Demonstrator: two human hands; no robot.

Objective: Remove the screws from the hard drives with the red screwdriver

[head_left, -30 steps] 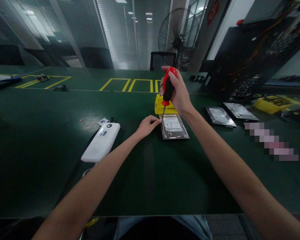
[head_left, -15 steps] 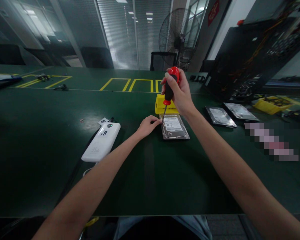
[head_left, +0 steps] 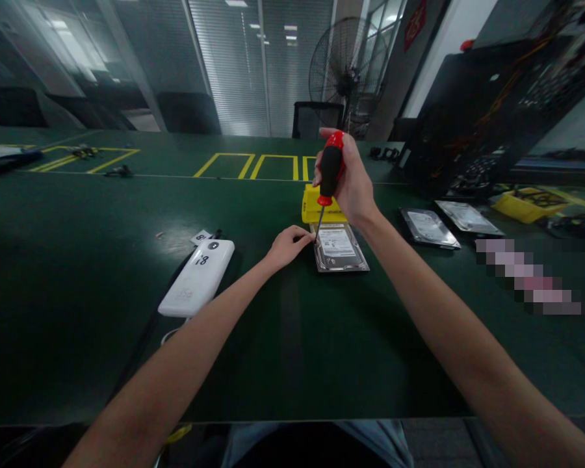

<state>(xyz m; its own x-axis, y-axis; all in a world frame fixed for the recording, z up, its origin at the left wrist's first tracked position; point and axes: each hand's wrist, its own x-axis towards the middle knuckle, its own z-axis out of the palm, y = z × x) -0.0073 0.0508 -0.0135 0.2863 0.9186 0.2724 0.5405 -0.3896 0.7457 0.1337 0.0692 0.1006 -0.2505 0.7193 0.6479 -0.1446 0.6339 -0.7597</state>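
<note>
A silver hard drive with a white label lies on the green table, its far end against a yellow plastic box. My right hand is wrapped round the red and black handle of a screwdriver. The screwdriver tilts slightly, its tip down at the drive's left edge. My left hand lies on the table left of the drive, thumb and forefinger pressed together beside the tip. What lies between those fingertips is too small to make out.
A white power bank with a cable lies to the left. Two more hard drives lie to the right, near a yellow tray with dark parts. An open black computer case stands behind them.
My right hand has turned round the screwdriver handle, its fingers shifting position. The screwdriver tip and my left hand stay in place.
</note>
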